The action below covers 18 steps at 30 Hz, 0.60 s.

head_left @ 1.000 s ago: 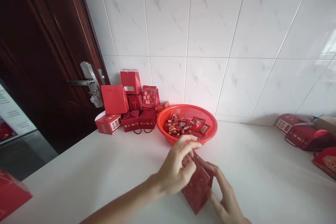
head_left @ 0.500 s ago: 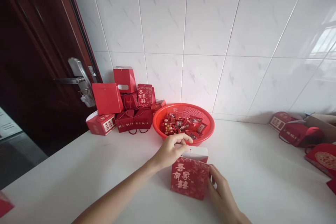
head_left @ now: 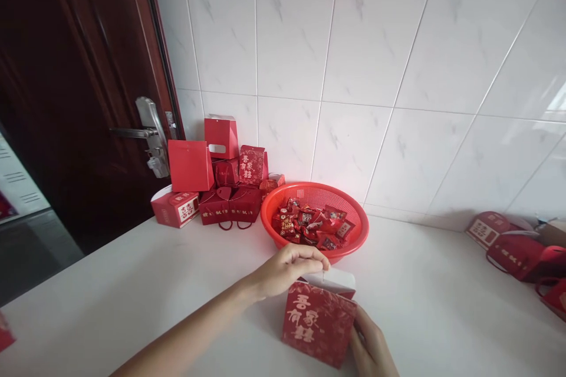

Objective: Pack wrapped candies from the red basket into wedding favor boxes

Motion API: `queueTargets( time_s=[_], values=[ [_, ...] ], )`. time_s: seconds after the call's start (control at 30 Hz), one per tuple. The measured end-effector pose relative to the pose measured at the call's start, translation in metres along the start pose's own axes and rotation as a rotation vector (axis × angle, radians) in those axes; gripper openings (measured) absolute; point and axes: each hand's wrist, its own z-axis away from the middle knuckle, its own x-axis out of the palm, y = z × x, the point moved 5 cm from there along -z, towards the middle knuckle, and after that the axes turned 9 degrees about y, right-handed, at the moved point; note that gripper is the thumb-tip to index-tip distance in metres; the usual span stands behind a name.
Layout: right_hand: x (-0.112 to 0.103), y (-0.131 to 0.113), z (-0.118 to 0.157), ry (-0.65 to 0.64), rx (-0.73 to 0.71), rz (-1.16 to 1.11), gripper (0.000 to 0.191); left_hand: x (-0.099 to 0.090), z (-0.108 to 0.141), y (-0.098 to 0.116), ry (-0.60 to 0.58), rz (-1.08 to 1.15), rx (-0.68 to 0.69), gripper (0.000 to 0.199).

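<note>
A red candy box [head_left: 319, 324] with pale characters on its front stands on the white table, its top open and its white inner flap [head_left: 338, 278] raised. My right hand [head_left: 372, 341] grips the box by its right side; some fingers are hidden behind it. Above the opening, my left hand [head_left: 292, 271] is closed in a pinch, with a thin string-like strand below the fingertips against the flap. Just behind the box sits a red plastic basket [head_left: 360, 230] holding several wrapped candies [head_left: 309, 222].
Several red gift boxes [head_left: 230, 206] are stacked against the tiled wall at the left, near a dark door [head_left: 88, 70] with a metal handle. More red boxes [head_left: 517, 253] lie at the right. Part of a red object [head_left: 5, 333] shows at the left edge of the white table [head_left: 212, 265].
The view has shifted, so the surroundings appear moved. The box looks slightly more tilted and turned. My left hand keeps its pinch by the flap, and my right hand still holds the side.
</note>
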Motion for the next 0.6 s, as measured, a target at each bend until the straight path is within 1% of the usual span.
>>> queueTargets(
  time_s=[0.1,0.2,0.27,0.3,0.37,0.4,0.43,0.47,0.53,0.57,0.6],
  values=[
    [0.001,0.004,0.0,0.0,0.009,0.003,0.042,-0.009,0.002,0.012,-0.052,0.01,0.07,0.03],
    [0.0,0.008,0.0,-0.018,0.026,0.005,0.043,-0.022,-0.007,0.021,-0.076,0.048,0.112,0.032],
    [0.0,0.008,-0.001,-0.033,0.045,-0.003,0.045,-0.028,-0.022,0.022,-0.099,0.024,0.109,0.032],
    [0.0,0.007,-0.001,-0.038,0.055,-0.009,0.045,-0.029,-0.032,0.022,-0.104,-0.022,0.118,0.031],
    [-0.001,0.003,-0.001,-0.037,0.078,-0.024,0.045,-0.029,-0.056,0.02,-0.102,-0.213,0.166,0.028],
    [-0.001,0.001,-0.001,-0.029,0.09,-0.032,0.045,-0.026,-0.069,0.02,-0.082,-0.349,0.224,0.027],
    [-0.001,-0.001,-0.001,-0.022,0.1,-0.04,0.044,-0.021,-0.081,0.019,-0.093,-0.503,0.279,0.028],
    [-0.001,-0.003,-0.002,-0.014,0.11,-0.045,0.044,-0.012,-0.092,0.016,-0.156,-0.634,0.313,0.029],
    [-0.001,-0.002,-0.002,-0.009,0.131,-0.048,0.045,0.009,-0.108,0.008,-0.344,-0.828,0.393,0.032],
    [-0.001,0.0,-0.002,-0.009,0.139,-0.046,0.045,0.019,-0.114,0.002,-0.416,-0.934,0.413,0.035],
    [0.0,0.003,-0.002,-0.011,0.145,-0.045,0.045,0.025,-0.12,-0.004,-0.454,-1.049,0.415,0.036]
  ],
)
